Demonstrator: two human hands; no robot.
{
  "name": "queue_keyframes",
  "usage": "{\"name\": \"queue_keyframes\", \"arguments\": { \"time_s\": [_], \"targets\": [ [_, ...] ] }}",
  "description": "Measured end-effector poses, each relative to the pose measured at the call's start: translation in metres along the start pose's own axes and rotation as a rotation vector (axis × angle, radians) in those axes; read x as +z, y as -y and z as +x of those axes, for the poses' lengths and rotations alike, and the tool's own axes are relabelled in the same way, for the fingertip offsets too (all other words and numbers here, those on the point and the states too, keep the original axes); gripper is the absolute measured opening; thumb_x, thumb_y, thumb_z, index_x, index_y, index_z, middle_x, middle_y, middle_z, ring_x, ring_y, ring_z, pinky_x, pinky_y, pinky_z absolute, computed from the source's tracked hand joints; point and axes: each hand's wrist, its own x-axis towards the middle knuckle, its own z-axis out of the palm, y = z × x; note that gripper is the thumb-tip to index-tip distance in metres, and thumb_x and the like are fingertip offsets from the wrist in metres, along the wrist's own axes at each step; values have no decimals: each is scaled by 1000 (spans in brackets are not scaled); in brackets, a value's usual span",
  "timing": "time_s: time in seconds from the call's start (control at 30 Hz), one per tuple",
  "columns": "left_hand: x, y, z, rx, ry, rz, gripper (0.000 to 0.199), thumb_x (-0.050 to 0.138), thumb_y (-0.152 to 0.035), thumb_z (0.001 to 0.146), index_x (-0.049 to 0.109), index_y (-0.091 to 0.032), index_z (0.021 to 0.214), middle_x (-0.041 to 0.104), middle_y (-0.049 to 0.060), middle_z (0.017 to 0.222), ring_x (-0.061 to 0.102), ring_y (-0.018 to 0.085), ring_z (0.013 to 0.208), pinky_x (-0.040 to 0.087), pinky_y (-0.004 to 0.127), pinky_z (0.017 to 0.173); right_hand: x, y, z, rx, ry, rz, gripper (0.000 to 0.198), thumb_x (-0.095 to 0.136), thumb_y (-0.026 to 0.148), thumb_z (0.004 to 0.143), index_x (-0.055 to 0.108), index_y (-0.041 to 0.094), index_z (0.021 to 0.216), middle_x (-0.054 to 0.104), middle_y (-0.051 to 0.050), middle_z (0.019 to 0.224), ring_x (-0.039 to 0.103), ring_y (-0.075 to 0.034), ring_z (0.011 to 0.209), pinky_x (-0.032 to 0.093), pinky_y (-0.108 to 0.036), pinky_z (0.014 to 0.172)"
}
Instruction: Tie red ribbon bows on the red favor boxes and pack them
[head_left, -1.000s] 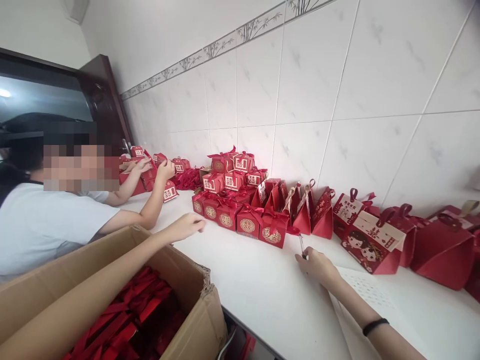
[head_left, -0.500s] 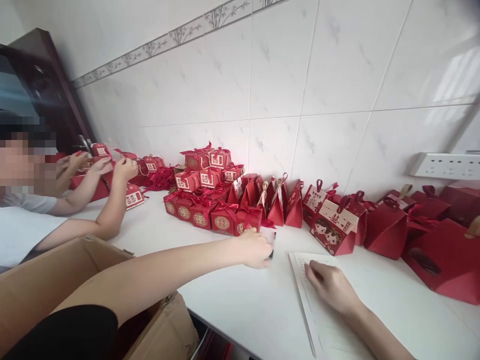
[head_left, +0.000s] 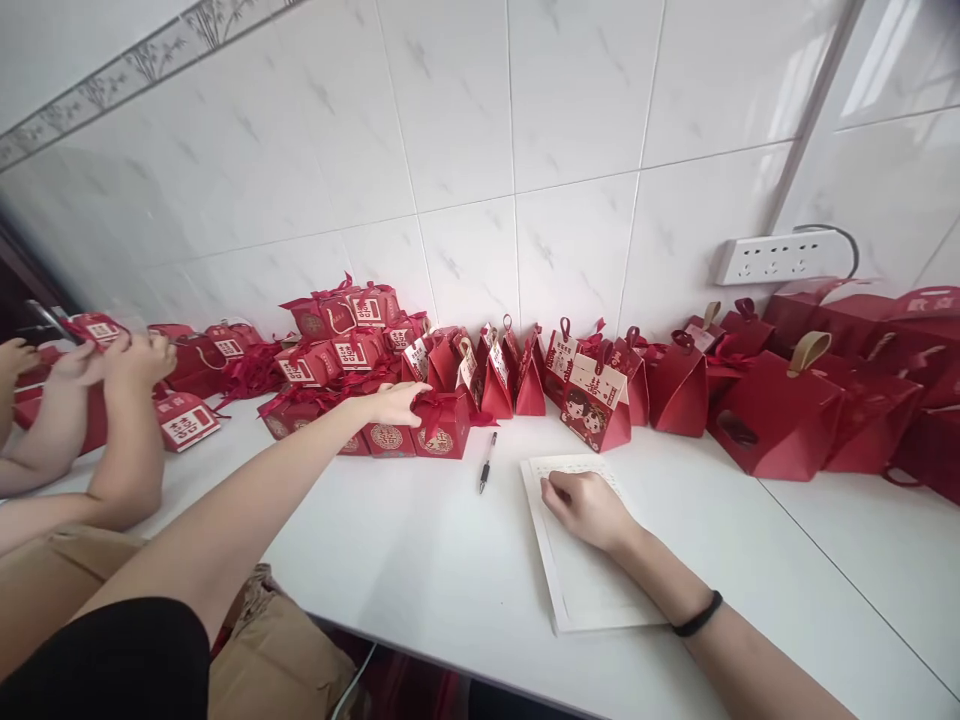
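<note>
Notebook (head_left: pixel 600 595) lay on the counter (head_left: pixel 420 560), right hand (head_left: pixel 589 508) curled closed on it, forearm (head_left: pixel 660 575) covering its right side, pen (head_left: pixel 488 463) just left, left hand (head_left: pixel 399 404) at end red box (head_left: pixel 444 437), grip couldn't tell, red bags (head_left: pixel 592 408) behind, notebook's long axis ran wallward.

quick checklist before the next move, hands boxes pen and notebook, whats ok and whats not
1. Left hand has a firm grip on the front-row red gift box: cannot tell; it is at the box's ribboned top, but the fingers' hold is unclear.
2. Right hand on the notebook: ok, resting curled on the page.
3. Pen in hand: not ok, it lies on the white table between box and notebook.
4. Notebook writing legible: cannot tell, the marks are too small.
5. Nearest co-worker's hand apart from both hands: ok, it is off to the left.
</note>
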Motion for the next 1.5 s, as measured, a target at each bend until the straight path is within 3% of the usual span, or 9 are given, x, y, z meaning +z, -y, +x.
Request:
{"name": "queue_keyframes", "arguments": {
  "time_s": [0.2,0.37,0.5,0.67,0.83,0.97,1.27,1.4,1.5],
  "targets": [
    [15,-16,8,-7,124,135,110,65,-48,55,9,-21,146,27,14,149,30,39,131,24,46,105,7,3,-1,3,54,9,30,34,24,84,25,20,55,30,3,46,26,-10,43,22,-24,47],
    [10,-32,15,16,169,257,119,73,-40,47,8,-28,145,30,16,145,32,44,127,31,50,98,5,0,0,10,40,4,31,34,25,85,25,20,56,32,3,47,29,-11,43,23,-23,47],
    [-10,-45,4,224,-81,338,109,71,-30,53,14,-24,145,47,16,124,43,40,117,30,52,98,3,-2,2,76,12,83,33,32,33,87,25,20,57,33,3,47,30,-11,44,24,-24,47],
    [-27,-97,-15,427,-466,275,95,67,-25,60,21,-20,143,36,15,131,33,38,122,27,52,102,1,-4,9,329,-157,503,32,37,48,86,42,20,71,45,1,58,47,-14,52,36,-23,45],
    [18,-173,-1,579,-533,109,93,67,-18,62,19,-19,142,35,15,128,33,35,120,32,52,100,-17,-25,15,403,-552,900,46,34,59,84,30,26,116,43,-11,122,58,-23,98,55,-31,59],
    [75,-205,17,685,-482,-18,90,68,-24,64,23,-19,141,39,16,126,36,34,118,40,48,93,-29,-47,11,466,-416,795,54,40,56,85,25,26,127,40,-13,130,55,-25,105,56,-38,72],
    [128,-149,15,656,-652,-469,91,72,-29,61,25,-23,139,39,12,132,35,31,123,34,49,103,-28,-57,8,260,-108,385,67,57,56,80,33,20,130,39,-17,130,44,-31,118,53,-46,80],
    [118,-132,10,735,-526,-442,99,72,-26,59,19,-25,142,36,11,136,29,32,129,33,50,106,-27,-45,8,-33,-66,34,105,72,52,70,6,19,144,16,-20,144,18,-36,134,34,-58,103],
    [115,-131,6,775,-406,-469,101,68,-20,59,14,-27,144,31,9,142,23,32,134,31,50,108,-25,-40,8,-69,-75,-11,102,71,33,74,0,20,146,16,-18,144,18,-35,134,31,-57,105]
  ]
}}
